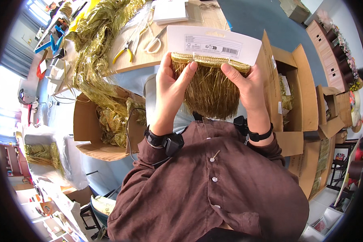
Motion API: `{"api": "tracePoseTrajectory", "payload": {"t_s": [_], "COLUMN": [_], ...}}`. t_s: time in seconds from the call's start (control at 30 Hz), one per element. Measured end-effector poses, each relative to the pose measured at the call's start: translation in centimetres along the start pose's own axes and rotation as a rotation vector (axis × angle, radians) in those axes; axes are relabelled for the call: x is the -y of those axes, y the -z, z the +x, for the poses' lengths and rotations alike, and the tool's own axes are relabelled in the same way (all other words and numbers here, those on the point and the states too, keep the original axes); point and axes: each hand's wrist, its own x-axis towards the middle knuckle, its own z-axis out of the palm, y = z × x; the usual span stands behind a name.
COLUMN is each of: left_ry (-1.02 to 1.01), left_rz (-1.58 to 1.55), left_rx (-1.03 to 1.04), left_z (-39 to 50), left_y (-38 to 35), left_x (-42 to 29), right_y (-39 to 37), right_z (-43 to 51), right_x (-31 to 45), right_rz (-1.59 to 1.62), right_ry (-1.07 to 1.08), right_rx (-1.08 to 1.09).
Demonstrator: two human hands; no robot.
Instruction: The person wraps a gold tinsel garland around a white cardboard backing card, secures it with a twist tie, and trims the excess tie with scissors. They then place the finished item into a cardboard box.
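Between my two hands hangs a gold tinsel fringe garland (211,90), its folded braided band at the top and its strands falling toward my lap. A white header card (213,42) with printed writing, a barcode and a hang slot stands above the band. Two clear plastic fasteners join card and band. My left hand (175,78) grips the band's left end, thumb on the near face. At the right end, my right hand (245,81) pinches it the same way. Fingers behind the band are mostly hidden.
On the wooden table (145,62) lie yellow-handled cutting pliers (125,52), white-handled scissors (153,44) and a stack of white cards (170,12). Loose gold tinsel (90,60) spills from the table into a cardboard box (87,121) at left. Another open cardboard box (302,90) stands at right.
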Motion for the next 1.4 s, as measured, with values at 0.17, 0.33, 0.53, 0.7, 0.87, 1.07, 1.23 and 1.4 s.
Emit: {"api": "tracePoseTrajectory", "payload": {"t_s": [0.17,0.33,0.53,0.7,0.87,1.07,1.23,1.4], "left_ry": [0.011,0.015,0.001,-0.008,-0.039,-0.081,-0.09,-0.1], "left_rz": [0.024,0.037,0.007,0.05,0.032,-0.046,-0.076,-0.044], "left_rx": [-0.052,-0.06,-0.051,-0.03,0.0,-0.077,-0.13,-0.196], "left_z": [-1.1,-1.3,-1.2,-0.7,-0.9,-0.9,-0.9,-1.0], "left_y": [0.9,1.5,1.5,1.5,1.3,1.4,1.6,1.6], "left_x": [-0.5,-0.6,0.4,0.8,0.9,1.7,2.1,2.2], "right_y": [-1.5,-2.7,-2.7,-2.3,-1.5,-1.0,-1.2,-1.7], "right_z": [-0.3,-0.4,-0.4,-0.1,0.0,-0.1,-0.3,-0.7], "right_x": [-0.5,-1.2,-1.3,-1.4,-1.2,-1.0,-1.7,-2.0], "right_rz": [-0.06,-0.103,-0.079,-0.055,-0.084,-0.068,-0.089,-0.094], "right_ry": [-0.01,0.037,0.02,0.009,0.019,0.029,0.019,0.024], "right_rx": [0.001,-0.05,-0.079,-0.083,-0.015,0.019,0.005,0.004]}}
